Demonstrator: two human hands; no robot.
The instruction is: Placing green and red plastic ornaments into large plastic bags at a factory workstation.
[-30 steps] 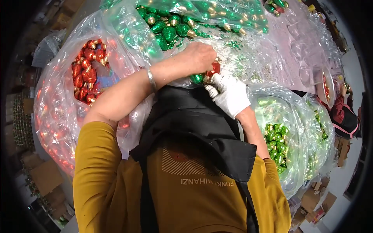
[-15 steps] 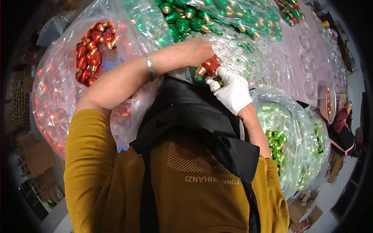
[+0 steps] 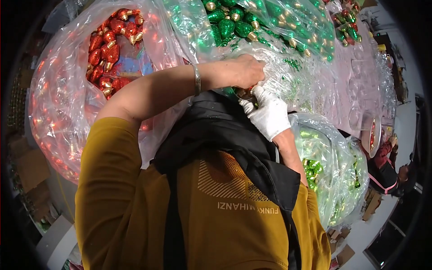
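My bare left hand (image 3: 248, 72), a bangle on its wrist, is closed with its fingers curled down close to my right fingertips. What its fingers pinch is hidden. My right hand (image 3: 271, 116) wears a white glove and closes its thumb and fingers around a small bunch of glittery bulb-shaped ornaments (image 3: 245, 93). Only a bit of red and a dark part of the bunch show beneath the left hand. Both hands meet just beyond my black apron (image 3: 220, 110), over the near edge of the glitter-strewn table (image 3: 276, 67).
Red bulb ornaments (image 3: 108, 51) fill a clear plastic bag (image 3: 54, 121) at left. Dark green ones (image 3: 227, 28) lie at the far side under plastic. A bag of light green ornaments (image 3: 312, 173) stands at right. Mixed ornament bunches (image 3: 346, 27) lie far right; another person (image 3: 384, 168) is beyond.
My left hand has moved right and slightly nearer, now covering most of the red ornament that showed between the hands. My right hand keeps its grip. The whole view has shifted a little.
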